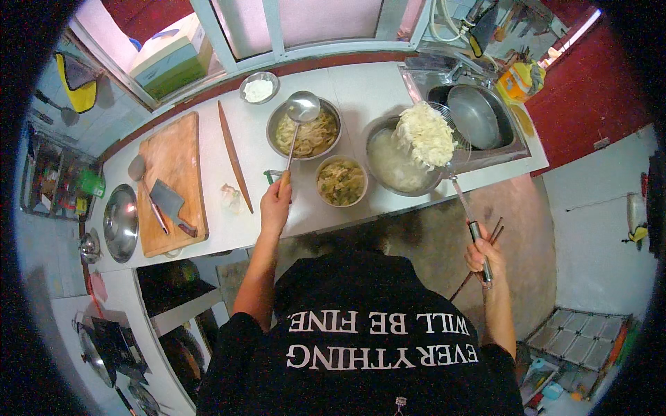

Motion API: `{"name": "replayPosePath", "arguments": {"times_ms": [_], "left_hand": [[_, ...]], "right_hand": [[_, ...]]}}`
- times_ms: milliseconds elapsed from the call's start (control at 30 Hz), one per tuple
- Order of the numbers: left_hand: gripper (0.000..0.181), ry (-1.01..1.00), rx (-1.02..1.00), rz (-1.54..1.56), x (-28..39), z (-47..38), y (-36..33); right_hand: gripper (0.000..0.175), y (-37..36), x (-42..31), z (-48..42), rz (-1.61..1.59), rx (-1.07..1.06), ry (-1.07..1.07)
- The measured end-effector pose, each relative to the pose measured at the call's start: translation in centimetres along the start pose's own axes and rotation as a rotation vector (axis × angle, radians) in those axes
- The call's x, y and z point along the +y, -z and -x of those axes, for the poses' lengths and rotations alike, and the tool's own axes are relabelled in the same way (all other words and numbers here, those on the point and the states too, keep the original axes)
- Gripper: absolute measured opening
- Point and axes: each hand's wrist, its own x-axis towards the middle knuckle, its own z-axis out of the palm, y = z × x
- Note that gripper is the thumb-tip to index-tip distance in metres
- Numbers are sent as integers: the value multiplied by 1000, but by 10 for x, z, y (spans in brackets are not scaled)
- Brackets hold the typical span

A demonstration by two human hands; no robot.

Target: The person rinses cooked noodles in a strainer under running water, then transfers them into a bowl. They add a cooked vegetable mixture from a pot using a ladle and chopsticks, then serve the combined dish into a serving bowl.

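My left hand (276,205) grips the wooden handle of a metal ladle (303,107), whose bowl is over the far edge of a metal bowl of noodles in broth (308,136). In my right hand (485,255) are the handle of a wire strainer (463,136) and a pair of dark chopsticks (498,230). Pale noodles (426,136) lie heaped on the strainer, above the right part of a large metal basin of cloudy liquid (398,161). Between the two hands, a smaller bowl of food with greens (341,181) stands on the counter.
To the left are a wooden cutting board (182,140) with a cleaver (167,200) and a second ladle (137,168), a metal lid (120,223) and a wooden rolling pin (234,156). A bowl of white powder (259,89) stands at the back. A sink (515,148) holds a metal basin (473,117) at right.
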Motion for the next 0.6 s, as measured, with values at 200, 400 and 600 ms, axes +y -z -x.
{"name": "replayPosePath", "arguments": {"times_ms": [200, 400, 600], "left_hand": [[31, 12, -7, 40, 1, -2, -1], [30, 16, -17, 81, -2, -4, -3], [30, -6, -29, 83, -4, -5, -4]], "right_hand": [[48, 2, 3, -2, 1, -14, 21], [48, -3, 4, -1, 61, 8, 53], [47, -3, 4, -1, 30, 13, 35]]}}
